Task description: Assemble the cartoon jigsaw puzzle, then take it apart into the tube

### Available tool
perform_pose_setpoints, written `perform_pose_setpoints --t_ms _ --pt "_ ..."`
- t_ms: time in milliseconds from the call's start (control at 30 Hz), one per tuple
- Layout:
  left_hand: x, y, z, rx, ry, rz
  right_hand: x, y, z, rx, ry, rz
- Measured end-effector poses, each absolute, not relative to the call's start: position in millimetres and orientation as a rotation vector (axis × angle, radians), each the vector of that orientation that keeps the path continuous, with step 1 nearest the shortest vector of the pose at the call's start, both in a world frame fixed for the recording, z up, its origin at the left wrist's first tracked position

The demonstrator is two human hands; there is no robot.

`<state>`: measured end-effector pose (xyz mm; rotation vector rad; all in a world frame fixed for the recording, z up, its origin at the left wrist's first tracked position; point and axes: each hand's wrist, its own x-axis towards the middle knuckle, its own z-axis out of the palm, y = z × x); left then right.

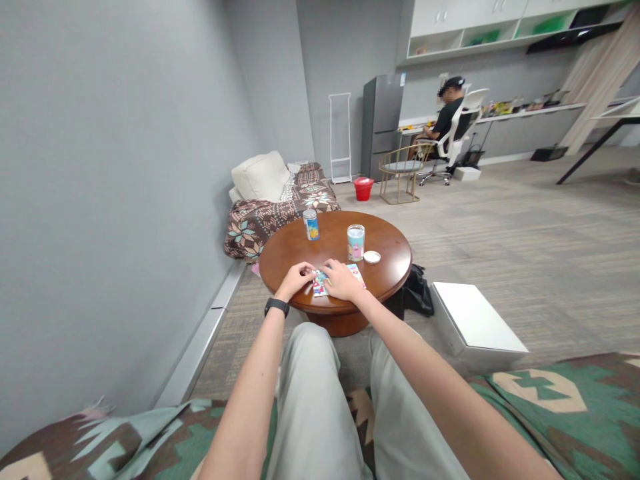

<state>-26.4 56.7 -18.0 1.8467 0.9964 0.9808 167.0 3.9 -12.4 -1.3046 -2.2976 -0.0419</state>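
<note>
On the round brown wooden table [285, 257] lies a flat, colourful printed sheet [319, 288], partly covered by my hands. My left hand [299, 277] is closed at the sheet's left edge, thumb and fingertips pinched together there. Across the sheet's middle rests my right hand [341, 280], its fingers apart and pressing on the surface. To its right another bright printed part [357, 272] shows; I cannot tell whether it joins the sheet. Behind my right hand stands an uncapped cylindrical can [356, 244] with a cartoon print, and its round white lid [372, 257] lies beside it.
A second can, blue and yellow with a silver top [311, 225], stands at the table's back left. A white box [477, 317] sits on the floor at right, near a black bag [419, 290]. Farther back are a red bucket [363, 189] and a seated person [447, 113].
</note>
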Motion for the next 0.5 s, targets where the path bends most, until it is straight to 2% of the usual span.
perform_pose_setpoints --t_ms 500 --pt "-24.6 60.8 -23.5 1.841 1.209 1.113 168.1 9.4 -18.1 -1.229 -2.261 -0.019"
